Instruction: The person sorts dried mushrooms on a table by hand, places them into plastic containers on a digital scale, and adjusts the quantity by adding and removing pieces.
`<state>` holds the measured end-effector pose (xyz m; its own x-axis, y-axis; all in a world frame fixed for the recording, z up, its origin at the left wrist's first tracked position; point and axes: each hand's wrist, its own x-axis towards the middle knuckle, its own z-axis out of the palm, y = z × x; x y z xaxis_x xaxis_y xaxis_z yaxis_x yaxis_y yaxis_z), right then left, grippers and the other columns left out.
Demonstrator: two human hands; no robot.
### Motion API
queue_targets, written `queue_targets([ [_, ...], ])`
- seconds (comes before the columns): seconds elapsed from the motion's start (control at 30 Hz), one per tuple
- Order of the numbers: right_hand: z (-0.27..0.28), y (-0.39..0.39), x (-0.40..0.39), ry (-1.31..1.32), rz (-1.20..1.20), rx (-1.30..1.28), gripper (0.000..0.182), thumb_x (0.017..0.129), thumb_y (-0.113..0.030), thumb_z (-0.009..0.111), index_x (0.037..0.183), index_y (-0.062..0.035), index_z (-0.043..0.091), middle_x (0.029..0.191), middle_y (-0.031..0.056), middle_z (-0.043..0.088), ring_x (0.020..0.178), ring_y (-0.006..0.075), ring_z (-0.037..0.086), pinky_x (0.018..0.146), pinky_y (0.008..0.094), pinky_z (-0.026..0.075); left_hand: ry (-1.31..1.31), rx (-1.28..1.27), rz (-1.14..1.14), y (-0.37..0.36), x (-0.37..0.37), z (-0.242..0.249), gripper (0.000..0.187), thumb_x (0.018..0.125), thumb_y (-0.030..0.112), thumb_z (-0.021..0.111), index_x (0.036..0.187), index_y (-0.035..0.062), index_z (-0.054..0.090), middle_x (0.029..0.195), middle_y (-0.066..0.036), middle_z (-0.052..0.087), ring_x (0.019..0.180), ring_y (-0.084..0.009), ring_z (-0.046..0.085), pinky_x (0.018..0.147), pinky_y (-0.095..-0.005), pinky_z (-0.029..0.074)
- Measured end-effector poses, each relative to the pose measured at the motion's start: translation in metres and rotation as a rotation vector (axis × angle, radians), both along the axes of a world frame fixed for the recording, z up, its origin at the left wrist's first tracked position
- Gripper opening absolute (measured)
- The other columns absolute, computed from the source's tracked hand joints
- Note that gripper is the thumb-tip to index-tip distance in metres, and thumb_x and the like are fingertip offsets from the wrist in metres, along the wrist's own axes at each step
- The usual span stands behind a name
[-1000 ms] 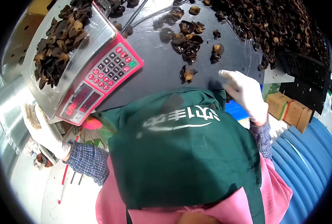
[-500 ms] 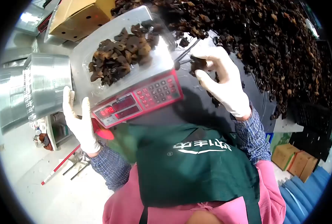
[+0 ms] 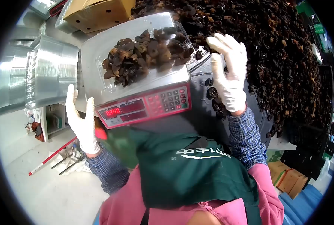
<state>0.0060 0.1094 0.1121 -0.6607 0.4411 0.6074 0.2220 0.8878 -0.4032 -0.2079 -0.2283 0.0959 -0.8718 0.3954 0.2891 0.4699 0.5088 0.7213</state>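
Note:
Dark brown wood ear mushrooms point(image 3: 137, 56) lie heaped in a clear plastic tray point(image 3: 107, 80) on the metal platform of a red digital scale point(image 3: 144, 108). Red digits glow on its display. My white-gloved left hand point(image 3: 82, 122) is open and holds nothing, thumb and fingers apart beside the scale's left front corner. To the right of the tray, my gloved right hand point(image 3: 230, 69) is open with nothing in it, close to the edge of a big pile of wood ear mushrooms point(image 3: 283, 52).
Stacked clear plastic trays point(image 3: 54, 71) stand left of the scale. A cardboard box point(image 3: 99, 15) sits behind it. A few loose mushrooms point(image 3: 214, 97) lie on the dark table surface point(image 3: 200, 116) near my right wrist. Cardboard cartons point(image 3: 287, 178) are at the lower right.
My right hand has let go of the mushroom it was holding and opened, moving slightly up. The heap in the tray looks larger, and the scale's digits have changed. My left hand stays open.

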Motion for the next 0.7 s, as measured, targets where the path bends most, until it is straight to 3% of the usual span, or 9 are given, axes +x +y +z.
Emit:
queue_targets([
  [0.07, -0.002, 0.017, 0.012, 0.023, 0.014, -0.104, 0.026, 0.096, -0.007, 0.065, 0.120, -0.0118, 0.074, 0.123, 0.0070, 0.072, 0.124, 0.0256, 0.060, 0.113, 0.0406, 0.040, 0.044, -0.018, -0.009, 0.004, -0.004, 0.003, 0.065, 0.090, 0.006, 0.076, 0.151, 0.0046, 0.052, 0.150, -0.013, 0.058, 0.131, -0.0262, 0.058, 0.115, -0.0394, 0.040],
  [0.17, -0.015, 0.029, 0.023, 0.099, 0.004, -0.519, 0.020, 0.101, -0.004, 0.062, 0.116, -0.0034, 0.075, 0.117, 0.0080, 0.075, 0.107, 0.0163, 0.069, 0.096, 0.0306, 0.054, 0.076, -0.033, 0.004, 0.008, -0.010, 0.004, 0.064, 0.089, 0.007, 0.078, 0.148, 0.0037, 0.055, 0.144, -0.015, 0.061, 0.127, -0.0262, 0.060, 0.111, -0.0392, 0.044],
  [0.23, -0.025, 0.034, 0.027, 0.098, 0.026, -0.657, 0.022, 0.105, -0.010, 0.062, 0.122, -0.0019, 0.073, 0.118, 0.0090, 0.075, 0.105, 0.0158, 0.070, 0.096, 0.0303, 0.055, 0.131, -0.074, 0.021, 0.016, -0.009, 0.010, 0.060, 0.089, 0.008, 0.081, 0.144, 0.0028, 0.059, 0.138, -0.016, 0.065, 0.123, -0.0264, 0.063, 0.110, -0.0387, 0.045],
  [0.33, -0.030, 0.036, 0.023, 0.015, 0.007, -0.816, 0.027, 0.106, -0.018, 0.062, 0.127, -0.0036, 0.071, 0.117, 0.0093, 0.075, 0.104, 0.0157, 0.071, 0.095, 0.0313, 0.057, 0.043, 0.040, -0.003, 0.013, -0.015, 0.004, 0.052, 0.095, 0.008, 0.074, 0.145, 0.0021, 0.058, 0.140, -0.015, 0.064, 0.127, -0.0230, 0.062, 0.111, -0.0372, 0.046],
  [0.4, -0.030, 0.041, 0.016, -0.077, 0.031, -0.851, 0.029, 0.107, -0.021, 0.061, 0.129, -0.0052, 0.071, 0.114, 0.0082, 0.076, 0.097, 0.0104, 0.070, 0.087, 0.0284, 0.059, 0.026, -0.017, 0.000, 0.009, -0.020, 0.011, 0.050, 0.096, 0.010, 0.073, 0.143, 0.0020, 0.059, 0.137, -0.015, 0.066, 0.123, -0.0207, 0.064, 0.108, -0.0357, 0.049],
  [0.53, -0.014, 0.040, -0.010, -0.193, 0.074, -0.897, 0.031, 0.106, -0.023, 0.063, 0.129, -0.0048, 0.071, 0.110, 0.0064, 0.076, 0.085, 0.0065, 0.065, 0.079, 0.0247, 0.057, -0.070, 0.062, -0.058, 0.025, -0.019, 0.015, 0.046, 0.094, 0.015, 0.077, 0.136, 0.0029, 0.065, 0.113, -0.008, 0.074, 0.096, -0.0132, 0.068, 0.088, -0.0280, 0.055],
  [0.57, -0.012, 0.038, -0.016, -0.189, 0.101, -0.890, 0.032, 0.105, -0.025, 0.065, 0.128, -0.0045, 0.071, 0.107, 0.0051, 0.075, 0.081, 0.0055, 0.063, 0.075, 0.0234, 0.055, -0.083, 0.063, -0.082, 0.029, -0.015, 0.016, 0.045, 0.095, 0.014, 0.076, 0.137, 0.0028, 0.064, 0.103, -0.004, 0.073, 0.087, -0.0082, 0.064, 0.076, -0.0226, 0.053],
  [0.6, -0.011, 0.038, -0.025, -0.186, 0.124, -0.933, 0.032, 0.104, -0.026, 0.067, 0.127, -0.0036, 0.071, 0.102, 0.0039, 0.074, 0.077, 0.0050, 0.062, 0.070, 0.0221, 0.054, -0.218, 0.073, -0.080, 0.034, -0.010, 0.017, 0.040, 0.101, 0.014, 0.069, 0.138, 0.0018, 0.063, 0.102, -0.003, 0.071, 0.086, -0.0065, 0.064, 0.079, -0.0210, 0.052],
  [0.7, 0.003, 0.025, -0.042, -0.300, 0.140, -0.982, 0.030, 0.102, -0.028, 0.069, 0.117, -0.0025, 0.072, 0.088, -0.0008, 0.069, 0.064, 0.0039, 0.055, 0.060, 0.0196, 0.048, -0.432, 0.017, -0.103, 0.048, 0.000, 0.023, 0.040, 0.101, 0.014, 0.068, 0.138, -0.0012, 0.061, 0.086, -0.004, 0.070, 0.064, -0.0064, 0.061, 0.059, -0.0216, 0.048],
])
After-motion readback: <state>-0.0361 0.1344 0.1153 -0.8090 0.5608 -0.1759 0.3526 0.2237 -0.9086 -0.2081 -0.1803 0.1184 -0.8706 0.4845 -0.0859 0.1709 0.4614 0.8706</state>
